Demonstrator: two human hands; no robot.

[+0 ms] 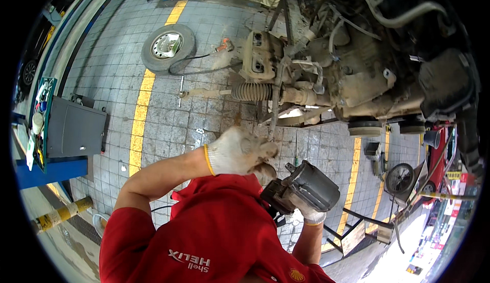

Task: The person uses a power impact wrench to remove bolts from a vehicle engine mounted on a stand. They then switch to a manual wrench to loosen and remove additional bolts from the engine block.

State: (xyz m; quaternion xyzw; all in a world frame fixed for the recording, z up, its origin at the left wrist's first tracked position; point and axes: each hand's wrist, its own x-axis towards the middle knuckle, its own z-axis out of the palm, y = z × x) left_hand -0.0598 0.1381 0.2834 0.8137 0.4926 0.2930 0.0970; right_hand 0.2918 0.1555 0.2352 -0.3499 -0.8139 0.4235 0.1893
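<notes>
The fingers [268, 150] of the left hand [237, 151], in a soiled white glove, are bent loosely and half curled; whether they have hold of something, I cannot tell. Just to their right, and slightly nearer to the person, is a black housing [314, 186] with a drum-like body and a boxy end, which is turned toward these fingers. The right hand [310, 214], gloved also, has hold of the housing from below; most of its fingers are hidden by it.

Close under the left fingers is the person's red shirt [214, 221]. Ahead of them runs a ribbed hose [251, 92], and ahead to their right spreads a large, dusty engine [360, 71]. Farther ahead, on the left, a wheel [190, 45] with its tyre lies flat on the tiled floor [115, 81], with an orange tool [224, 44] near it. Well to the left of the fingers stands a grey cabinet [74, 130]; well to the right of both hands is a spoked wheel [399, 179].
</notes>
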